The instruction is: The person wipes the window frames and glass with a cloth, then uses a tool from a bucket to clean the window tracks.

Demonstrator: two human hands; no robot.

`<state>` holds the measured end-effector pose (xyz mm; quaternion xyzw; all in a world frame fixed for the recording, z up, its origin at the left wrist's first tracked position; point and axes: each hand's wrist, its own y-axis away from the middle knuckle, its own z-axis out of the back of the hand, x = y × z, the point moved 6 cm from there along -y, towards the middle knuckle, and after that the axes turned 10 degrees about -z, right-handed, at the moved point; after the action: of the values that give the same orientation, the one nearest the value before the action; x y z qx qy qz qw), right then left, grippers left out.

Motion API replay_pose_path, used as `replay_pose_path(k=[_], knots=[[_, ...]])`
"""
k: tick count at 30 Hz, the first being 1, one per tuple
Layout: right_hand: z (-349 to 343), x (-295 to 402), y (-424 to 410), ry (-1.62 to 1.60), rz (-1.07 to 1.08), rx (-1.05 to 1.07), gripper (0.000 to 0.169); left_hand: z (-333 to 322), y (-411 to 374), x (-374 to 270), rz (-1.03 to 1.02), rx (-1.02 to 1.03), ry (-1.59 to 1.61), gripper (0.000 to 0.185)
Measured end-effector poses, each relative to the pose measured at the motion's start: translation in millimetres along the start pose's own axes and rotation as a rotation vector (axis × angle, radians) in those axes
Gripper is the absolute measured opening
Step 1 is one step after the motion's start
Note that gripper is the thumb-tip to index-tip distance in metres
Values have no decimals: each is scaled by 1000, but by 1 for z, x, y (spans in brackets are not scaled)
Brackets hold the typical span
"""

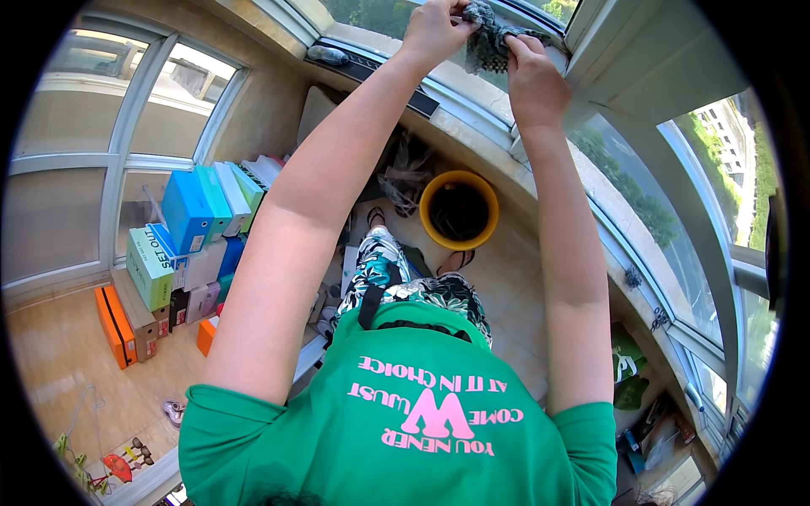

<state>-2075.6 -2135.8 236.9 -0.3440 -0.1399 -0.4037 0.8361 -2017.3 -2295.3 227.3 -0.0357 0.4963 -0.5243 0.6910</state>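
Observation:
Both arms stretch far out towards the window at the top of the view. My left hand (436, 31) pinches one end of a grey, fluffy cloth (486, 47). The other end is between the thumb and fingers of my right hand (538, 82). Bunched between the two hands, the cloth hangs in front of the window glass, close to the white window frame (474, 112). Whether it touches the glass cannot be told. Below the arms, a yellow bucket (492, 222) with a dark inside stands on the tiled floor by my feet.
Shoe boxes (183, 215) are stacked at the left beside a glazed partition. A clear plastic bag (405, 177) lies next to the bucket. A grey rolled item (328, 55) rests on the sill. At right, an opened window sash (702, 209) reaches inwards; bags and clutter (652, 443) lie below.

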Motion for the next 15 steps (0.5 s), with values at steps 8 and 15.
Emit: replay_pose_path(k=[8, 15], knots=[[3, 2, 5, 40, -19, -40, 22, 16, -3, -55, -390, -108, -417, 33], [-6, 9, 17, 84, -118, -81, 27, -12, 27, -57, -612, 90, -451, 34]])
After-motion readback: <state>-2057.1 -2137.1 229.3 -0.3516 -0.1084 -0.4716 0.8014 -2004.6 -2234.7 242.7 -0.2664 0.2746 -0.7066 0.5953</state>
